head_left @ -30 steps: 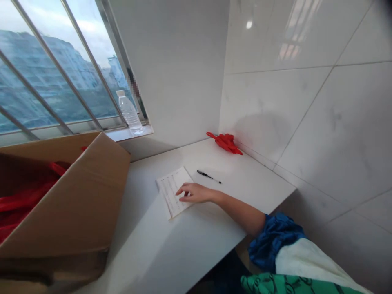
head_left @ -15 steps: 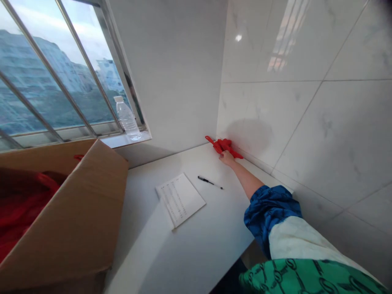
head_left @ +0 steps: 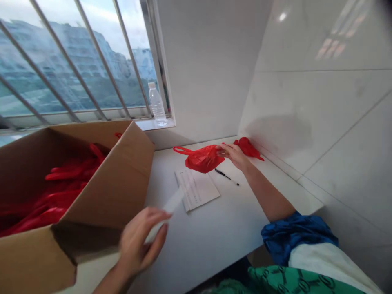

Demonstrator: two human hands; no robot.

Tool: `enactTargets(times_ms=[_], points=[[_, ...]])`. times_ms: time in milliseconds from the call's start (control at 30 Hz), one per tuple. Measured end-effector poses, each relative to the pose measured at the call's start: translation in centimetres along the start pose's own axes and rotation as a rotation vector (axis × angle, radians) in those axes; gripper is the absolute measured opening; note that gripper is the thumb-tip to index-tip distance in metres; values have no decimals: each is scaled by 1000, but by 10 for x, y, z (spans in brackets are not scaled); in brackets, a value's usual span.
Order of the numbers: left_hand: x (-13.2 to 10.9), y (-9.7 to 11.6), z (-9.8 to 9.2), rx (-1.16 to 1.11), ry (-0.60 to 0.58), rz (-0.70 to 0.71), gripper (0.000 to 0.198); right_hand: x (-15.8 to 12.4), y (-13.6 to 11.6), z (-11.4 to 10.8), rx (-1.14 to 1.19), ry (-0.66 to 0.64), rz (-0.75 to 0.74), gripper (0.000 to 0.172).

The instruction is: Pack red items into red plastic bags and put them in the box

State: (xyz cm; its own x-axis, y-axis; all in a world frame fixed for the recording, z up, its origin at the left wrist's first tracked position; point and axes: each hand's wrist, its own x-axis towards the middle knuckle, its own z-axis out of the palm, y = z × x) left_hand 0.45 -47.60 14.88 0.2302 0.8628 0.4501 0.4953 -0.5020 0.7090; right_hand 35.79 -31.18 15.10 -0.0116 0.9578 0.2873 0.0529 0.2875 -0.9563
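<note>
My right hand (head_left: 231, 154) pinches a red plastic bag (head_left: 203, 159) by its right end and holds it above the white table. The bag's loop handle sticks out to the left. Behind my right hand, another red plastic bag (head_left: 250, 148) lies in the corner against the tiled wall. In the lower middle, my left hand (head_left: 145, 234), somewhat blurred, has its thumb and fingers closed around a pale strip (head_left: 175, 201) that looks like paper. The strip points toward a printed booklet (head_left: 199, 190) on the table.
A cardboard box (head_left: 122, 175) with several red bags (head_left: 67, 192) inside stands at left. A black pen (head_left: 226, 177) lies right of the booklet on the table (head_left: 211, 228). A clear bottle (head_left: 157, 106) stands on the windowsill beside the metal bars.
My right hand has lifted a red bag from the corner and brought it left over the table. My left hand has come into view with the pale strip. The view has turned left.
</note>
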Motion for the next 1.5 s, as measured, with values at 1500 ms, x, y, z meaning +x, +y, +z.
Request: enactTargets(times_ms=[1500], points=[[77, -75, 99, -206, 441, 209, 26, -73, 63, 75, -114, 125, -35, 53]])
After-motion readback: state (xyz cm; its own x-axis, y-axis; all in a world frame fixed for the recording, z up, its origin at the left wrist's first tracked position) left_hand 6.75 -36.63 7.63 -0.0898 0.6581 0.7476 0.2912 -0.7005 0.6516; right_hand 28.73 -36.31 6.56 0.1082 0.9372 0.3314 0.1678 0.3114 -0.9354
